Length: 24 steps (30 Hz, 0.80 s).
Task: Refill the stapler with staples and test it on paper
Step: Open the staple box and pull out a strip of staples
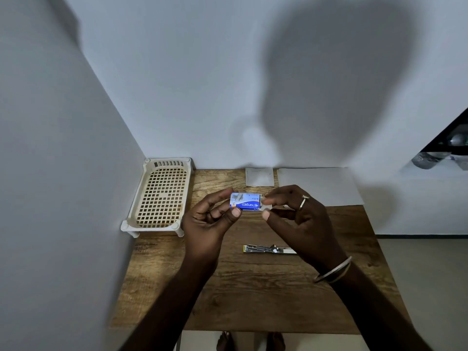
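Two grips meet in the air over the middle of the wooden tabletop (pixel 253 295). My left grip (pixel 210 219) pinches the blue staple box (pixel 245 201), thumb on the near face and curled fingers behind. My right grip (pixel 296 216) pinches a pale piece (pixel 266 203) that sticks out of the box's right end, thumb below and forefinger above. I cannot tell whether it is a flap or an inner tray.

The stapler (pixel 268 249) lies flat on the tabletop nearer to me, opened out long with its metal channel showing. Neither grip touches it, and from here its right end runs up to my right wrist.

Beyond my hands, against the back wall, lie a small white sheet (pixel 259 176) and, just beside it on the right, a larger sheet (pixel 326 186). My right fingers hide part of the larger sheet's near edge.

A cream plastic basket (pixel 162 196) stands on short feet in the far left corner against the side wall, well apart from the stapler. A ring (pixel 303 201) and bangles (pixel 334 269) sit on my right hand and wrist. Blurred clear bottles (pixel 430 159) lie past the tabletop's right side.
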{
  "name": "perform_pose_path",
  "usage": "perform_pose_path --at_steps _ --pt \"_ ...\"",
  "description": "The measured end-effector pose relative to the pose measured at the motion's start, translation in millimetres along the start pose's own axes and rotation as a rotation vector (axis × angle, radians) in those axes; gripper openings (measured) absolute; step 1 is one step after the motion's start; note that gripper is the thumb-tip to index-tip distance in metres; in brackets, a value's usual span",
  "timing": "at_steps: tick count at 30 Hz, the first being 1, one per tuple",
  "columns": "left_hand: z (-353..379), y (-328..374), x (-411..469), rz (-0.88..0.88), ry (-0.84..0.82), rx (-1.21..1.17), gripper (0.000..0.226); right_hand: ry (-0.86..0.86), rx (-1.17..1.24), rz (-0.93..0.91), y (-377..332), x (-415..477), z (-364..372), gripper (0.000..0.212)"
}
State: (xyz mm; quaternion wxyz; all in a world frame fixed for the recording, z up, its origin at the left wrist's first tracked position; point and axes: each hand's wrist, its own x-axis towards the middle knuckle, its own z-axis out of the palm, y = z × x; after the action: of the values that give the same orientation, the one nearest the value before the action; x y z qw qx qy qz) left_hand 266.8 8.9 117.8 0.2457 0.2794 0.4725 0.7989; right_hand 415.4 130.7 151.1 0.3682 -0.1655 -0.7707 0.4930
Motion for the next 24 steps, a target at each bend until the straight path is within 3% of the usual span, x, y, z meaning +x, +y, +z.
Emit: perform_pose_path --at_steps 8,13,21,24 --pt "-0.3 -0.9 -3.7 0.004 0.013 0.024 0.040 0.023 -0.001 0.042 -0.3 -1.4 1.9 0.007" --pt "-0.5 1.9 -6.1 -0.009 0.007 0.027 0.039 -0.005 0.084 0.103 1.9 -0.9 5.1 0.010" --pt "-2.9 6.3 -9.9 0.012 -0.011 0.101 0.039 0.096 0.049 0.139 12.2 -8.6 13.3 0.013" --pt "-6.4 6.4 -9.3 0.017 0.002 0.161 0.040 0.118 0.166 0.198 17.7 -10.7 16.4 0.016"
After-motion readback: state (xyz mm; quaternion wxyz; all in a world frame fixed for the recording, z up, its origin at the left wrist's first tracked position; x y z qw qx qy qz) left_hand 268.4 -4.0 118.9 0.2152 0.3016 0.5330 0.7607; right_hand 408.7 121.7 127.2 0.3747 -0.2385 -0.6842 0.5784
